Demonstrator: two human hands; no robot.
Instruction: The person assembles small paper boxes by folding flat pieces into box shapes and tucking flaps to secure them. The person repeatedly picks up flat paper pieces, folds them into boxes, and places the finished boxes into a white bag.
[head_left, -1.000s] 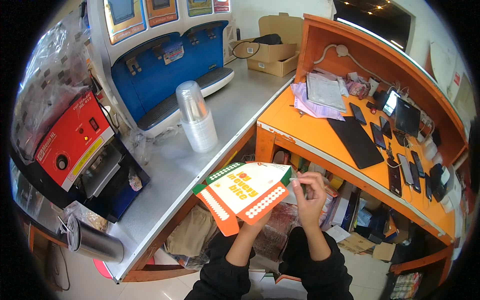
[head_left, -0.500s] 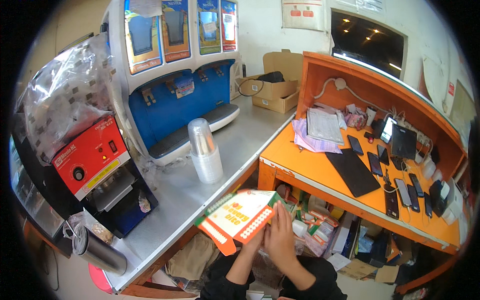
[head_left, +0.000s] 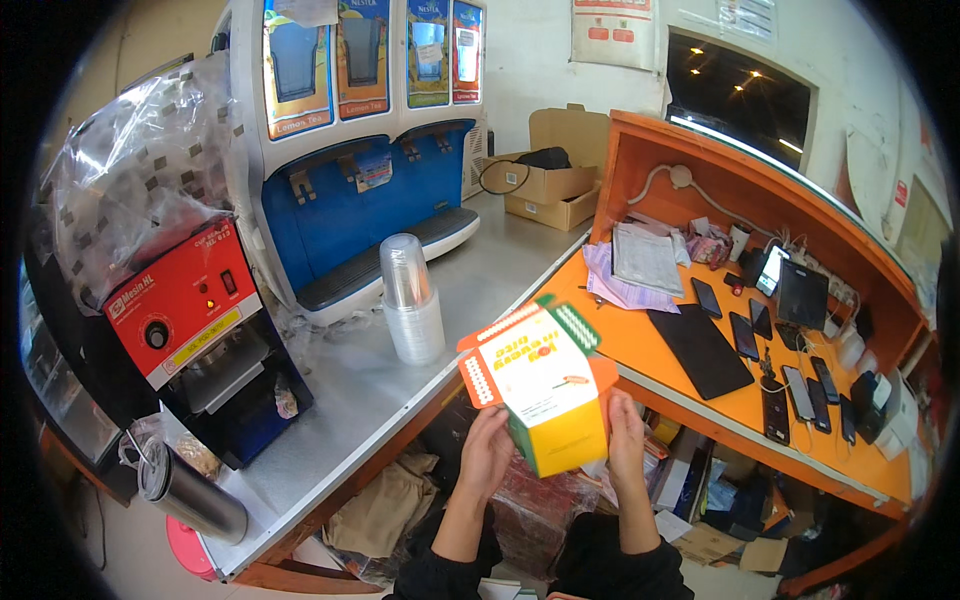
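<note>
A folding cardboard food box in white, yellow, orange and green is held up in front of me, tilted, with its scalloped flaps spread out at the top and sides. My left hand grips its lower left edge, by an orange flap and a green side. On the opposite side my right hand holds the box, fingers pointing up along its right edge. The yellow panel faces me between the two hands. Part of the fingers is hidden behind the card.
A stack of clear plastic cups stands on the metal counter, before a drink dispenser. To the left are a red and black cup sealer and a steel tumbler. Several phones and a black flat panel lie on the orange desk.
The box has been turned and opened out, bringing its yellow panel into view. My hands, close together before, are now apart on its two sides. The box has shifted right.
</note>
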